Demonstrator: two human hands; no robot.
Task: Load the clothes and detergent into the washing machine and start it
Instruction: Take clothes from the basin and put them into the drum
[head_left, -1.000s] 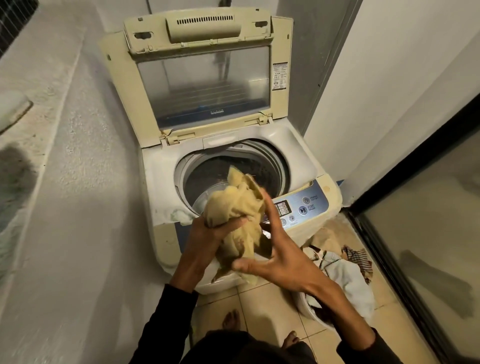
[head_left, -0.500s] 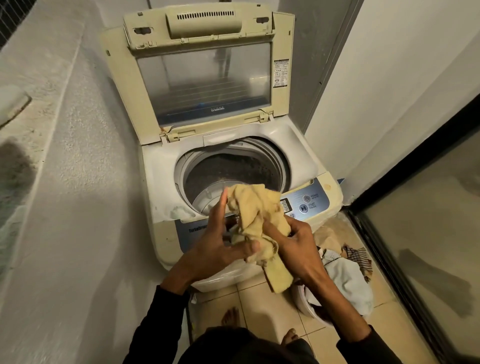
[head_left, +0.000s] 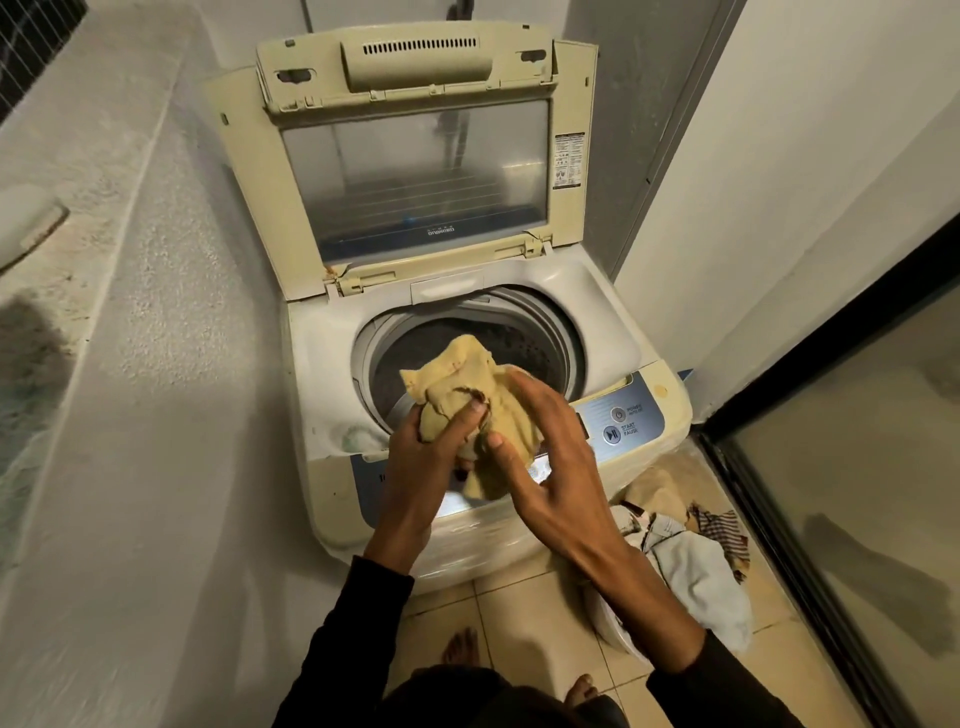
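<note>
Since half a second ago the crumpled yellow terry cloth (head_left: 467, 395) has bunched tighter and risen over the front rim of the cream top-loading washing machine (head_left: 597, 322), whose lid stands open. The left hand (head_left: 431, 457) pinches the soft, limp fabric with its thumb; the right hand (head_left: 540, 457) cups it, fingers loosely spread. A dangling tail could snag the rim and slide outside the perforated steel drum (head_left: 519, 348).
</note>
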